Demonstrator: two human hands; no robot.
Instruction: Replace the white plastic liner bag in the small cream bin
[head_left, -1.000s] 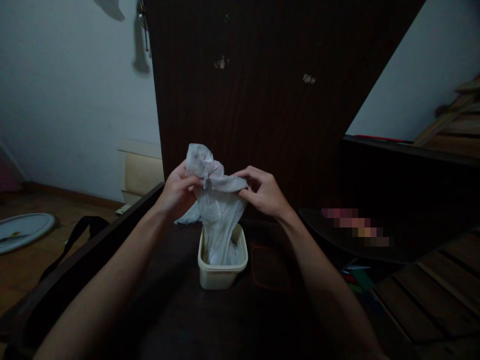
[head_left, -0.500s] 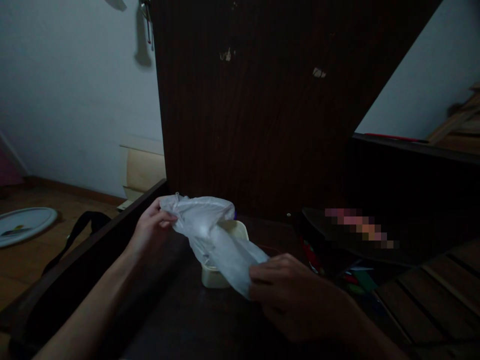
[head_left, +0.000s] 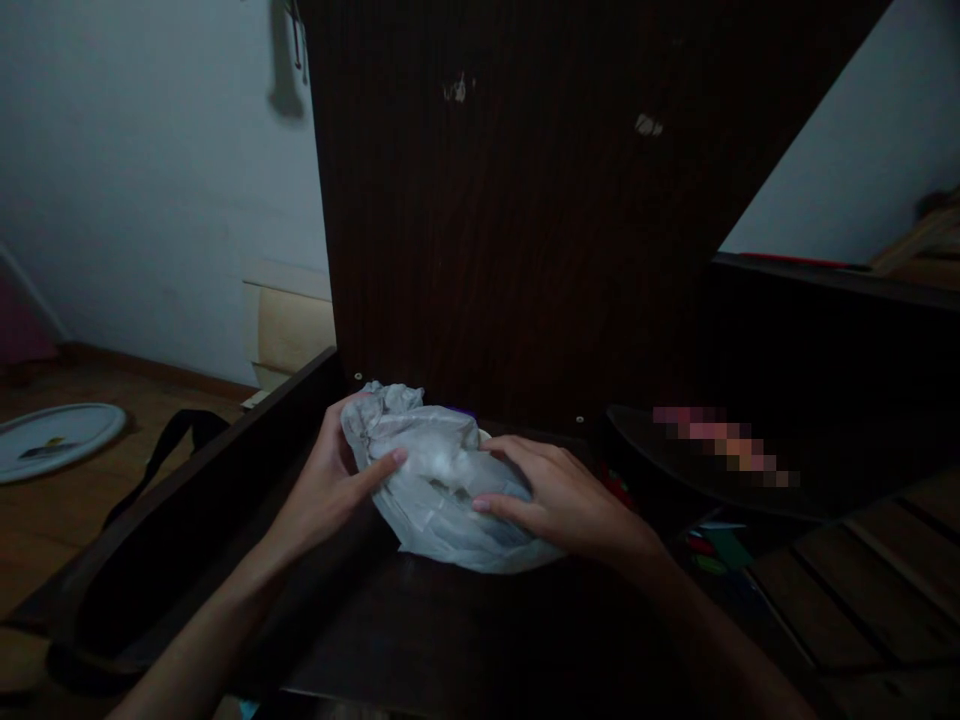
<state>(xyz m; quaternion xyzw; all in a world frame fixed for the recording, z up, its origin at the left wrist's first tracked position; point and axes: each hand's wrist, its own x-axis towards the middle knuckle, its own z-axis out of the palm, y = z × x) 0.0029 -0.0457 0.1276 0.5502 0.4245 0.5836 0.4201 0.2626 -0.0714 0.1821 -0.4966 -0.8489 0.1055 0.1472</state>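
A thin, whitish plastic bag [head_left: 427, 500] lies crumpled over a pale tub, which shows only as a sliver of rim [head_left: 484, 437] beside my right fingers. My left hand [head_left: 341, 480] grips the bag's left side, thumb on top and the other fingers behind the plastic. From the right, my right hand [head_left: 555, 490] holds the bag between its thumb and fingers. Behind the bag a small purple edge [head_left: 463, 412] shows; what it belongs to is hidden.
A tall dark wooden panel [head_left: 510, 220] rises behind the dark surface [head_left: 390, 630]. A raised side board [head_left: 225, 470] runs along the left, with a black strap [head_left: 176, 440] beyond it. A white oval object [head_left: 67, 440] lies on the floor. Dark items and wooden slats [head_left: 862, 590] are at right.
The bag, stretched between my hands before, is now bunched and spread lower over the tub, covering most of it. My right hand has moved up and left, closer to my left hand.
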